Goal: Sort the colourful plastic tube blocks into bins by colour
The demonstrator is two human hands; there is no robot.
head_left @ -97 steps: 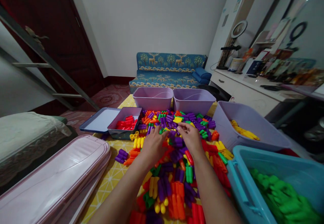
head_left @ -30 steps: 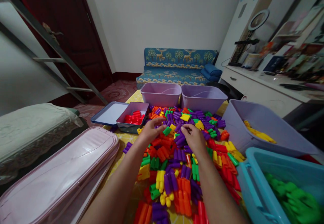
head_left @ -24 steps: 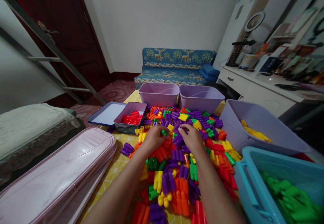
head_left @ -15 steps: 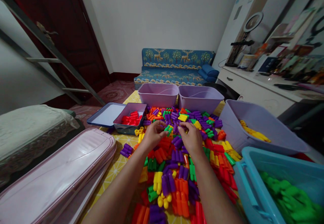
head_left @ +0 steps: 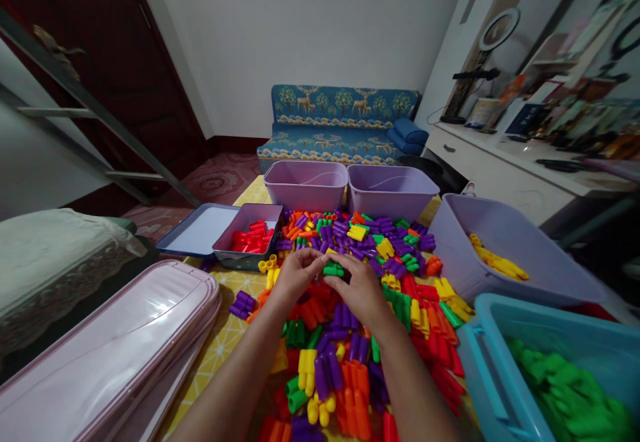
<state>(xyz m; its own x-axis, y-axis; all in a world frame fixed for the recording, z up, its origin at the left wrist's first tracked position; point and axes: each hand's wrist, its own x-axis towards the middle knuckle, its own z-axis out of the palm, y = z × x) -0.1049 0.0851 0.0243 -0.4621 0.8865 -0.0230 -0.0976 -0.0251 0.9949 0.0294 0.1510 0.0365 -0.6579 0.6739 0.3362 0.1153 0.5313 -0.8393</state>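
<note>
My left hand (head_left: pixel 299 274) and my right hand (head_left: pixel 359 287) meet over the middle of a spread of plastic toy pieces. Between their fingertips is a green toy building piece (head_left: pixel 333 269) made of joined, round-ended tubes. Both hands are closed on it, thumbs and fingers pinching from either side; part of it is hidden by the fingers. Beneath and around them lie loose purple (head_left: pixel 327 369), orange (head_left: pixel 354 389), yellow (head_left: pixel 307 367), red and green pieces of the same kind.
Two lilac bins (head_left: pixel 306 192) stand at the table's far edge. At right, another lilac bin (head_left: pixel 450 242) holds yellow pieces, and a blue bin (head_left: pixel 483 369) holds green ones. A tin box (head_left: pixel 240 263) with red pieces sits left, behind stacked pink lids (head_left: pixel 115 342).
My right hand has moved left and closed on the green piece, which was in my left hand alone. The view has shifted slightly.
</note>
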